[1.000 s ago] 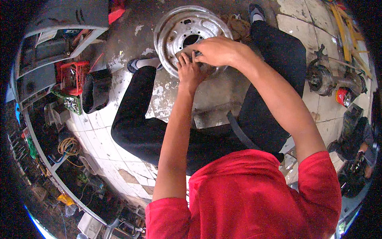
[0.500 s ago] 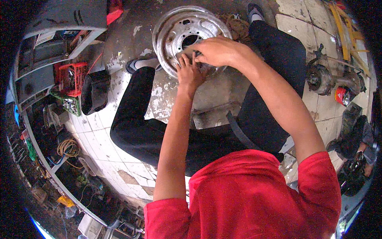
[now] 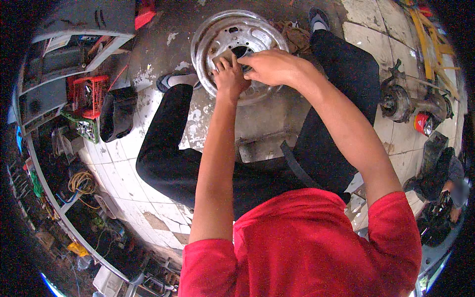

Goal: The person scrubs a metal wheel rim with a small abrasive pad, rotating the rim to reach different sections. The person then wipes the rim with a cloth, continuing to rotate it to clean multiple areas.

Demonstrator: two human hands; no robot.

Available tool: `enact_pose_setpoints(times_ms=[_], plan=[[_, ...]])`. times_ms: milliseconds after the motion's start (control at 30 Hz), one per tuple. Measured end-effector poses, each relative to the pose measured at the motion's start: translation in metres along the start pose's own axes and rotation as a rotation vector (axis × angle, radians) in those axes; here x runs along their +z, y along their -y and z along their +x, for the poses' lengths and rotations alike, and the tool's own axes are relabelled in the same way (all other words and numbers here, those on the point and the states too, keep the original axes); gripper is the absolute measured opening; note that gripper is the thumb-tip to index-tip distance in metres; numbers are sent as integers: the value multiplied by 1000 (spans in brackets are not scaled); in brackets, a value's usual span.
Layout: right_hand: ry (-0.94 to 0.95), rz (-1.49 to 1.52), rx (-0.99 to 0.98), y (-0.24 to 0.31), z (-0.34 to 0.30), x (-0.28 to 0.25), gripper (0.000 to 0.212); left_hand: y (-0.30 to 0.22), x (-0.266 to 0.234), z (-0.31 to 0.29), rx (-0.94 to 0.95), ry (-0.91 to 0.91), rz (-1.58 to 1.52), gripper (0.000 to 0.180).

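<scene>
A bare silver steel wheel rim [image 3: 262,35] with a round centre hole and smaller bolt holes lies tilted on the floor between my feet. Spread over its face, the fingers of my left hand [image 3: 230,78] press down a small tan sheet [image 3: 223,56] that looks like sandpaper. My right hand [image 3: 272,67] comes in from the right with bent fingers, their tips meeting beside the left hand, below the centre hole. Whatever sits between those right fingertips is hidden. The lower part of the rim is partly covered by both hands.
A brown rag [image 3: 297,38] lies behind the rim. To the right are a greasy metal axle part [image 3: 396,101], a red can [image 3: 422,123] and another person [image 3: 443,193]. A red crate [image 3: 90,96], a black bag [image 3: 118,116] and cluttered shelving [image 3: 74,39] stand left.
My left hand has slid slightly left and up on the rim, and the tan sheet shows more plainly beneath its fingers. My right hand stays close beside it.
</scene>
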State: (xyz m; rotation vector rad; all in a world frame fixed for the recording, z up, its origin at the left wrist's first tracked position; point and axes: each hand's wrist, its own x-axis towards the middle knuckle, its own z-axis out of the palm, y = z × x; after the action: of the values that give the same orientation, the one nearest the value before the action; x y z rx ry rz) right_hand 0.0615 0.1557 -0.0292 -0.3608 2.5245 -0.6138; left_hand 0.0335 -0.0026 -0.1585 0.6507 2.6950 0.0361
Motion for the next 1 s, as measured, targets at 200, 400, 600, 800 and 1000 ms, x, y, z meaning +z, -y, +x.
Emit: enact_pose_setpoints(times_ms=[200,400,600,800,1000], plan=[[-59,46,-27,1,1,2,36,-18,29,-55,98,-144,-25,93],[47,14,11,8,0,-2,44,-1,35,-18,65,-149,63,93],[55,1,27,3,0,-1,42,5,5,10,24,-25,26,94],[14,36,-2,0,0,-1,33,-3,23,-37,112,-79,-20,78],[71,19,8,3,3,4,36,1,15,-39,71,29,-217,76]])
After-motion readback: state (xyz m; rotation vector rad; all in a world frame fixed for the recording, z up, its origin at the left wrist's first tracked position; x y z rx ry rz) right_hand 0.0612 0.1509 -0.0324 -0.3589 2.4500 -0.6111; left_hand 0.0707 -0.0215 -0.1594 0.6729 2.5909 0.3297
